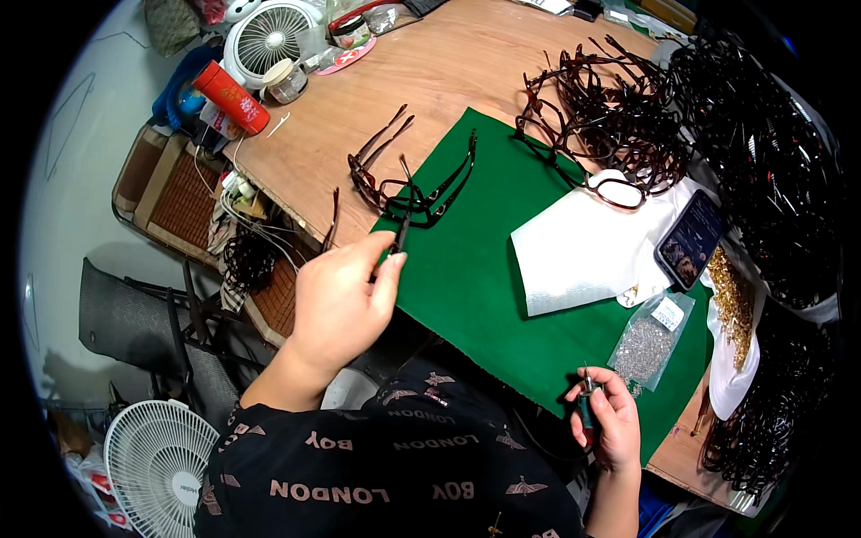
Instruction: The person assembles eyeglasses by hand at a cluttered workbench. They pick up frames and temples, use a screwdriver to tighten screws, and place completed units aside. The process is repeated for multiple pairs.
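Between the thumb and forefinger of my left hand [345, 291] is a dark slender piece [400, 235], which looks like an eyeglass temple. Its far end overlaps dark eyeglass frames [421, 199] lying at the left edge of a green mat [466, 314], so I cannot tell whether they touch. My right hand [612, 420], over the mat's near edge, has its fingers wrapped round a small screwdriver [587, 408] with a dark handle, its thin shaft pointing up. Just beyond that hand lies a clear bag of small silvery parts [644, 348].
A large heap of brown eyeglass frames [619, 117] covers the far right, beside black temples [762, 161]. White sheeting [565, 251], a phone [691, 238] and gold-coloured small parts [734, 305] lie nearer. A red canister [231, 99], jar [284, 82] and fan [269, 40] stand far left.
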The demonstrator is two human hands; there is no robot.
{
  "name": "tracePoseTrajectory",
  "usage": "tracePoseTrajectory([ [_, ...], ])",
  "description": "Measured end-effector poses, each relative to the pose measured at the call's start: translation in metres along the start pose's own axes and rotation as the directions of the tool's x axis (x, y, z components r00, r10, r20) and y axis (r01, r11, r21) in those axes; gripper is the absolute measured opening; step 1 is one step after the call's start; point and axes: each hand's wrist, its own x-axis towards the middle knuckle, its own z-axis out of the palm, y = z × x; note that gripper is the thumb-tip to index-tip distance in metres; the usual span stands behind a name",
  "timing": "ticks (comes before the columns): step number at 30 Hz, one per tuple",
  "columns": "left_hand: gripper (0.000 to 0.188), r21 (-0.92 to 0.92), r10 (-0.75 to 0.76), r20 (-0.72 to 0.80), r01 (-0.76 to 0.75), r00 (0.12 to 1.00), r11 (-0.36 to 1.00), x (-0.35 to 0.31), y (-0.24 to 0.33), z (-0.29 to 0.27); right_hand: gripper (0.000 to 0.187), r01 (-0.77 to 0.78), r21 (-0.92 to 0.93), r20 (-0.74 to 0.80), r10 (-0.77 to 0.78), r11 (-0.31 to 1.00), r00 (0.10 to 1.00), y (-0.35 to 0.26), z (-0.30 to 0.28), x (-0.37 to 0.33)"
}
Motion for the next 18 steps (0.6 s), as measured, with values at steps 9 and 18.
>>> tracePoseTrajectory([
  [9,0.037,0.212,0.290,0.024,-0.289,0.957,0.934,0.074,-0.012,0.086,0.028,0.064,0.034,-0.036,-0.063,0.997,0.997,0.003,-0.004,-0.002],
  [18,0.022,-0.026,0.661,0.127,-0.664,0.739,0.747,0.162,0.052,0.162,0.033,0.134,-0.031,-0.136,-0.137,0.991,0.981,0.003,-0.005,-0.023],
])
